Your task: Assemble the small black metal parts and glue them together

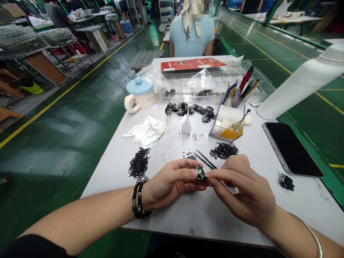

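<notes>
My left hand (172, 182) pinches a small black-and-silver part (200, 173) between thumb and fingers, above the front of the white table (172, 224). Against the right edge of that part are the fingertips of my right hand (242, 186), with thumb and forefinger closed together. Whatever they grip is too small to make out. Just behind the hands lie black tweezers (204, 159) and a little pile of silvery pieces (189, 154). Heaps of small black curved pieces lie to the left (139, 163) and right (224, 150).
Farther back are a white cloth (146, 130), a squeeze bottle (186, 126), black parts (176, 108), a lidded mug (141, 95) and a pen holder (227, 125). A phone (291, 148) and a white cylinder (298, 80) stand right. A person (190, 36) sits opposite.
</notes>
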A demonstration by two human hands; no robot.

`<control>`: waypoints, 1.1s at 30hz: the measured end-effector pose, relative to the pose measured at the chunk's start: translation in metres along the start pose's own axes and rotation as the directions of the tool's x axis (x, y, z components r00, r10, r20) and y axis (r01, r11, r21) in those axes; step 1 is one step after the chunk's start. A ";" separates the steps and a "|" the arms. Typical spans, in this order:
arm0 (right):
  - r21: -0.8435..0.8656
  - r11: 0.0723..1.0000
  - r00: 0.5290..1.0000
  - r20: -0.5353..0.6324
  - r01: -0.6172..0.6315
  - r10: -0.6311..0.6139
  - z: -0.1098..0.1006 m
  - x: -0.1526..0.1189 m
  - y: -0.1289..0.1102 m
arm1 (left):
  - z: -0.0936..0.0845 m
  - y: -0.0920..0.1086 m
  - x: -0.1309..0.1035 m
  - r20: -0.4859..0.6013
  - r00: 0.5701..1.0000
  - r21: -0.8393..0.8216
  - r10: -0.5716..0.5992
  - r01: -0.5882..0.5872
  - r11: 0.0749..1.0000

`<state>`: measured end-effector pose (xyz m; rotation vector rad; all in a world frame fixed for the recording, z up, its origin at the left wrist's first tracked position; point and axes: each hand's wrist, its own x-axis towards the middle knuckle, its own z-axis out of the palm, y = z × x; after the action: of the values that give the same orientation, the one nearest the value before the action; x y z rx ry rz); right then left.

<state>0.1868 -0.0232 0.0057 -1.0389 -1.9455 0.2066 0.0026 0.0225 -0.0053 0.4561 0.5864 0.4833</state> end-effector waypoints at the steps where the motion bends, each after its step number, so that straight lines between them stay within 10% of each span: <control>1: 0.013 1.000 1.000 0.006 -0.017 0.017 0.000 0.000 0.000 | 0.000 0.000 0.000 -0.003 1.000 0.002 0.002 -0.002 1.000; 25: -0.091 0.992 0.996 0.008 0.091 -0.091 0.005 -0.008 -0.002 | 0.001 0.000 0.000 -0.032 0.993 -0.036 0.115 -0.116 0.993; 33: 0.146 0.947 0.953 0.146 -0.287 0.267 0.001 -0.003 0.000 | 0.001 0.001 -0.002 0.037 0.997 -0.044 0.072 -0.070 0.997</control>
<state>0.1866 -0.0245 0.0032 -1.2100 -1.8485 0.5937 0.0019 0.0219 -0.0035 0.4459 0.5236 0.5526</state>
